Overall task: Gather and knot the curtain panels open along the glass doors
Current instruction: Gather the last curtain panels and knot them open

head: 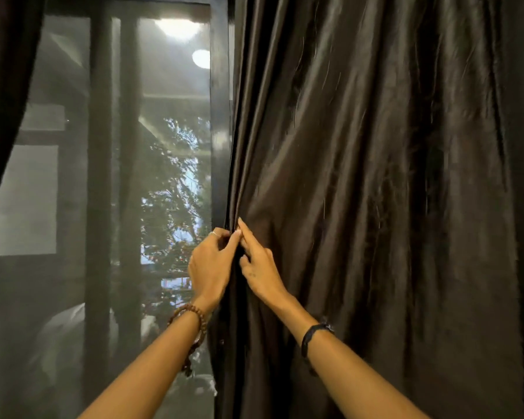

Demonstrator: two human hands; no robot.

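Two hands at the edge of the dark curtain

The left hand [211,264] curls its fingers [221,237] around the left edge of the brown curtain panel [375,176], pinching the fold. The right hand [259,267] lies on the cloth just beside it, fingers straight and close together. The glass door [152,146] shows on the left.

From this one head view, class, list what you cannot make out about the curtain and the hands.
- Dark brown satin curtain panel: its top and hem are cut off by the frame edges.
- Left hand: fingertips curl behind the panel's edge fold, so the grip's depth is hidden.
- Right hand: thumb lost in shadowed fabric.
- Second dark curtain panel: cut by the left edge; knotted or not, unclear.
- Glass door: the mesh blurs what is outside.
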